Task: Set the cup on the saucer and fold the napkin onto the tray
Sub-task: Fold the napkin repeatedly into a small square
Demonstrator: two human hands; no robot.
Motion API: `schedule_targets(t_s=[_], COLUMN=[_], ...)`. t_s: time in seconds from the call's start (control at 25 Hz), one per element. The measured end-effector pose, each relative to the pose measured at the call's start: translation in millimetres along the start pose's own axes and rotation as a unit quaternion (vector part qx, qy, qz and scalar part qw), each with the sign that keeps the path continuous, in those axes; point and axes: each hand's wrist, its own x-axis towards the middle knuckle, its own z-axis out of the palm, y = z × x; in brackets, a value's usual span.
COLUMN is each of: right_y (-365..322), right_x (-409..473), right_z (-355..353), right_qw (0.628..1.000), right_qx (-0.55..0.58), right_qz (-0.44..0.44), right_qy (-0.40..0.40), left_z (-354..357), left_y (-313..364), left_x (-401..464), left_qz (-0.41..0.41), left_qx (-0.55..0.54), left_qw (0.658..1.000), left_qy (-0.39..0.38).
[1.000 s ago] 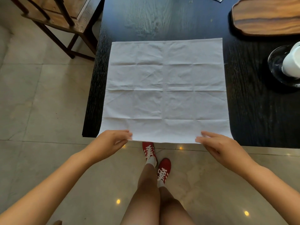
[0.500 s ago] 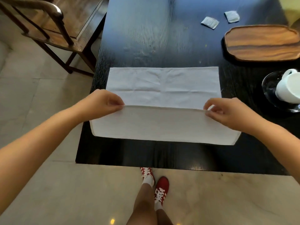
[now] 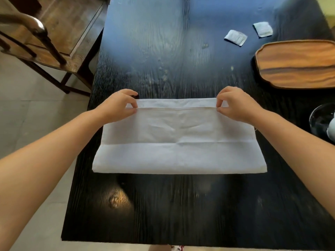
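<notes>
A white cloth napkin (image 3: 177,142) lies folded in half on the black table (image 3: 181,205), its top layer just short of the far edge. My left hand (image 3: 117,105) pinches the far left corner of the top layer and my right hand (image 3: 233,104) pinches the far right corner. The wooden tray (image 3: 297,64) sits at the far right. At the right border a dark glass saucer (image 3: 320,120) shows, with a sliver of the white cup (image 3: 332,131) on it, mostly cut off by the frame.
Two small pale packets (image 3: 235,38) (image 3: 262,29) lie on the table beyond the tray. A wooden chair (image 3: 45,42) stands at the table's far left corner. Tiled floor runs along the left.
Both hands lifted the near edge of the flat napkin and carried it away from me, folding it in half; they now hold that edge close to the far edge.
</notes>
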Motion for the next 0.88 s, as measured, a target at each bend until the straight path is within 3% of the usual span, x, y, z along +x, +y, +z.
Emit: schedule_targets(t_s=[0.32,0.56,0.88], right_y=[3,4,-3], right_x=[25,23,-73], right_z=[10,17,49], right_qw=[0.993,0.987,0.98], right_qx=[0.01,-0.004,0.008], right_qz=[0.05,0.061,0.066], right_qy=[0.105,0.148,0.185], left_z=[6,18,65], left_y=[-5,-7,23], left_x=[20,25,-66], left_qz=[0.006,-0.029,0.01], left_qx=[-0.043,-0.074,-0.099], left_qw=[0.99,0.981,0.967], left_qy=[0.137,0.178,0.232])
